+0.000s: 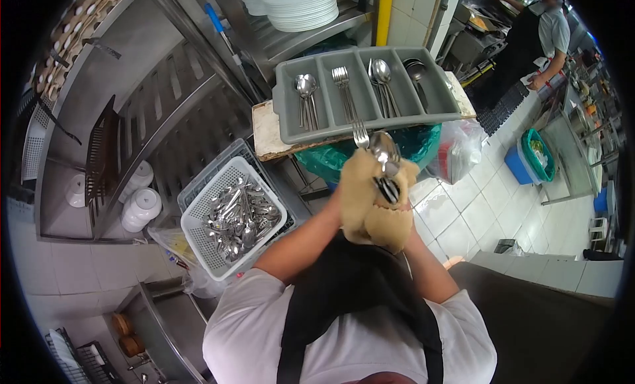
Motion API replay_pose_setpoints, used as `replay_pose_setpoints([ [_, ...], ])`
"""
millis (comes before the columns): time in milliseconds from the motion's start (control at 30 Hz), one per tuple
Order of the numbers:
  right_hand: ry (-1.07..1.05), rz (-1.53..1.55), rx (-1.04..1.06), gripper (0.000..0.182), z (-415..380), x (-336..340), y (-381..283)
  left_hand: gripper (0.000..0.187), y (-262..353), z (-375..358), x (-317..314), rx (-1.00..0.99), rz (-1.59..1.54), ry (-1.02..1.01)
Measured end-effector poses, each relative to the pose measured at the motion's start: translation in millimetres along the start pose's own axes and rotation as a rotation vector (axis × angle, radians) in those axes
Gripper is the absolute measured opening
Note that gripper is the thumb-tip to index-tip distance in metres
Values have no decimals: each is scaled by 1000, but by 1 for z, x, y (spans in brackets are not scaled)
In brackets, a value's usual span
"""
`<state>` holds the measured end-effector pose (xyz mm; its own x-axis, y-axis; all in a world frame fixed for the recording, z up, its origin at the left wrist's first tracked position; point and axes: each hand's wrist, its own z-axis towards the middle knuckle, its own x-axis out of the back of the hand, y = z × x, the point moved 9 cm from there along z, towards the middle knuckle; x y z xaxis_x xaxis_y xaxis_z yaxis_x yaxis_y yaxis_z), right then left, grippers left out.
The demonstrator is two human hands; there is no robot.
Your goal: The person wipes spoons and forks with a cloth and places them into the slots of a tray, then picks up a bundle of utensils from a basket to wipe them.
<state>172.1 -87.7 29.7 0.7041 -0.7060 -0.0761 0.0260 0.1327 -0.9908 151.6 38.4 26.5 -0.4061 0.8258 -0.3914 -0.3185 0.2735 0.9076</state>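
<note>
A tan cloth covers most of both my hands, in front of my apron. My left hand grips it from the left, and my right hand closes round it from the right; the fingers are mostly hidden. Out of the cloth stick a fork, a spoon and some cutlery handles. Just beyond my hands lies a grey cutlery tray, its compartments holding spoons, forks, more spoons and darker-looking cutlery.
To the left, a white perforated basket holds a heap of mixed cutlery. Stacked plates stand on a rack behind the tray. A green bag hangs beneath it. Another person stands at the far right, near a blue bin.
</note>
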Motion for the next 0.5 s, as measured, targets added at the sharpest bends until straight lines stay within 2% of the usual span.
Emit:
replay_pose_setpoints([
  [33, -89, 98, -47, 41, -2, -8, 10, 18, 27, -8, -25, 36, -65, -24],
  [67, -29, -44, -22, 41, -3, -5, 5, 21, 34, -10, -38, 160, -377, -119],
  [133, 89, -333, 38, 41, -1, -7, -12, 20, 1, -5, -12, 139, -167, 46],
  [167, 200, -152, -44, 39, 1, -1, -3, 19, 3, -3, -10, 73, 92, 80],
  [200, 135, -26, -47, 38, 8, 1, 10, 18, 9, -1, -9, 19, 354, 131],
  [267, 44, 134, -85, 38, 11, 11, 38, 16, 30, -19, -32, -191, 1175, 131],
  [300, 17, 166, -115, 37, 8, 12, 44, 21, 37, -15, -29, -329, 1107, 109],
  [333, -10, 197, -146, 38, 6, 12, 50, 22, 33, -1, -24, -298, 1189, 58],
  [400, 84, 47, -222, 38, 11, 3, 2, 24, 57, 31, -28, -252, 1349, -23],
  [433, 106, -127, -140, 38, 16, 7, 2, 21, 67, 30, -37, -266, 1408, -111],
  [467, 122, -169, -135, 37, 18, 9, 1, 19, 76, 32, -48, -288, 1467, -203],
  [500, 151, -207, -128, 36, 19, 13, -1, 17, 78, 36, -51, -244, 1288, -206],
])
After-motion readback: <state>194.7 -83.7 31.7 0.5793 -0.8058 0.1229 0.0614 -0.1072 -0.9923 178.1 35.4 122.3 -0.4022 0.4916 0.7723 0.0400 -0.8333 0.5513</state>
